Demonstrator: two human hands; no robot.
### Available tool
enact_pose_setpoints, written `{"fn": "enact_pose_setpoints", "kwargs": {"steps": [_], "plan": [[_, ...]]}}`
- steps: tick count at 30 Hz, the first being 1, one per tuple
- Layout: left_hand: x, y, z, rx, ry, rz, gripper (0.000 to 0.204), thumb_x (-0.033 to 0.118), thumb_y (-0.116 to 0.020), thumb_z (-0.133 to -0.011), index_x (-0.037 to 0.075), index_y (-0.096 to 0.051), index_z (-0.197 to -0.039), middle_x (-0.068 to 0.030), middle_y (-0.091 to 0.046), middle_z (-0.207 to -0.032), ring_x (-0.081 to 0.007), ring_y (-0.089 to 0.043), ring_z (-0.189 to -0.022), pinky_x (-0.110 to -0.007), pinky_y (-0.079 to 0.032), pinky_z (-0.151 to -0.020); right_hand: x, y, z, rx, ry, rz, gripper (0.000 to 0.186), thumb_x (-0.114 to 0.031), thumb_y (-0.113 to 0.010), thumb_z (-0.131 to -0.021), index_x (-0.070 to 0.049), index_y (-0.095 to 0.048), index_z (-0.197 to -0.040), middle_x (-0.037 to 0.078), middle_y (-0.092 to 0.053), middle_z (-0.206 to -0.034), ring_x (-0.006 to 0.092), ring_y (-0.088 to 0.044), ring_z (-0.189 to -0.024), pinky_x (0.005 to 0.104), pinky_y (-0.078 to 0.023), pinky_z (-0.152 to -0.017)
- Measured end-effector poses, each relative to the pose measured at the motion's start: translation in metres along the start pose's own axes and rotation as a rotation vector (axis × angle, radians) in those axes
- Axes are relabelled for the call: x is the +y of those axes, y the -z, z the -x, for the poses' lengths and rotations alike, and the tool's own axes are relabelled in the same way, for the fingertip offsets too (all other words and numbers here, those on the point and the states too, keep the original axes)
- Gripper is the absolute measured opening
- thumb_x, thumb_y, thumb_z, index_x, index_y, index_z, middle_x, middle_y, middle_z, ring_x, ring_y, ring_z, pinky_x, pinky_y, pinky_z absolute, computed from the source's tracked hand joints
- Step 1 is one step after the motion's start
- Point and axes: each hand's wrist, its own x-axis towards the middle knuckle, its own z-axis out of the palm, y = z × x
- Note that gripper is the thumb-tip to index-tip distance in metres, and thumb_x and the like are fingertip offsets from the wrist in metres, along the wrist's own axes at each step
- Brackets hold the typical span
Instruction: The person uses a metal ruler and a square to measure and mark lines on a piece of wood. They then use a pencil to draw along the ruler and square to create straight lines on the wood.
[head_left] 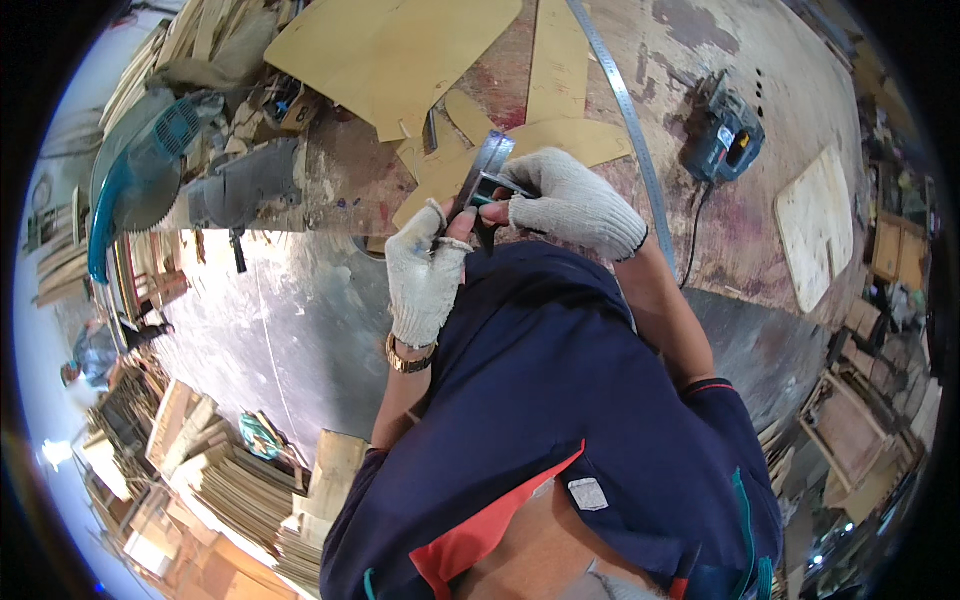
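Note:
My two hands meet at the workbench's near edge, in pale knit gloves that leave some fingertips bare. My left hand (428,268) is closed, thumb and fingers pinching the lower end of a small dark tool with a shiny silvery curved part (492,156). From the right, my right hand (572,203) grips the same tool by its dark side, where a bit of green shows. Its exact kind is unclear, as my fingers cover much of it. Just beyond lie flat yellowish-tan template pieces (560,70), some overlapping.
A long metal ruler (630,120) lies right of the templates. Further right are a corded jigsaw (722,135) and a pale board (815,230). A teal circular-bladed saw (140,170) stands at left. Stacked wood strips (235,495) sit lower left.

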Motion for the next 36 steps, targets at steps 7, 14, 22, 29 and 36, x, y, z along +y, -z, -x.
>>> {"fn": "enact_pose_setpoints", "kwargs": {"steps": [7,14,22,29,36], "plan": [[-0.004,-0.009,0.005,0.032,-0.232,-0.299,0.022,0.018,-0.072,-0.091,-0.001,-0.066,-0.101,-0.0169,-0.07,-0.083,-0.0266,-0.07,-0.076,-0.034,-0.052,-0.069,-0.027,0.024,0.027,0.02,-0.006,0.204,0.036,-0.016,-0.074,-0.081,0.002,-0.066,-0.111,0.007,-0.066,-0.089,0.0111,-0.061,-0.074,0.0272,-0.05,-0.066],[-0.021,-0.026,0.032,0.007,-0.181,-0.268,0.021,0.016,-0.07,-0.092,0.003,-0.067,-0.108,-0.0156,-0.073,-0.091,-0.03,-0.073,-0.085,-0.035,-0.053,-0.072,-0.079,0.174,0.121,0.967,0.603,0.507,0.046,-0.009,-0.069,-0.081,-0.002,-0.063,-0.126,0.008,-0.068,-0.112,0.0179,-0.063,-0.102,0.0314,-0.052,-0.081],[-0.027,-0.051,0.057,0.071,-0.313,-0.368,0.022,0.028,-0.066,-0.09,0.007,-0.061,-0.096,-0.0208,-0.064,-0.075,-0.0432,-0.065,-0.075,-0.051,-0.049,-0.063,0.009,0.302,0.152,1.08,0.335,0.816,0.043,-0.011,-0.065,-0.086,-0.001,-0.062,-0.127,0.007,-0.067,-0.108,0.0162,-0.062,-0.096,0.03,-0.052,-0.078],[-0.031,-0.063,0.082,0.203,-0.236,-0.311,0.019,0.024,-0.064,-0.092,0.006,-0.058,-0.098,-0.0208,-0.064,-0.077,-0.0429,-0.064,-0.075,-0.049,-0.047,-0.062,0.038,0.332,0.14,1.047,0.272,0.861,0.04,-0.013,-0.061,-0.09,-0.001,-0.061,-0.129,0.006,-0.066,-0.104,0.0147,-0.061,-0.092,0.0288,-0.051,-0.076],[-0.039,-0.068,0.088,0.344,-0.192,-0.134,0.017,0.018,-0.058,-0.098,0.001,-0.06,-0.101,-0.0163,-0.064,-0.076,-0.0293,-0.066,-0.07,-0.038,-0.048,-0.063,-0.017,0.307,0.119,1.012,0.51,0.676,0.038,-0.015,-0.057,-0.095,-0.001,-0.06,-0.13,0.005,-0.066,-0.1,0.0132,-0.061,-0.088,0.0275,-0.051,-0.073]]}}
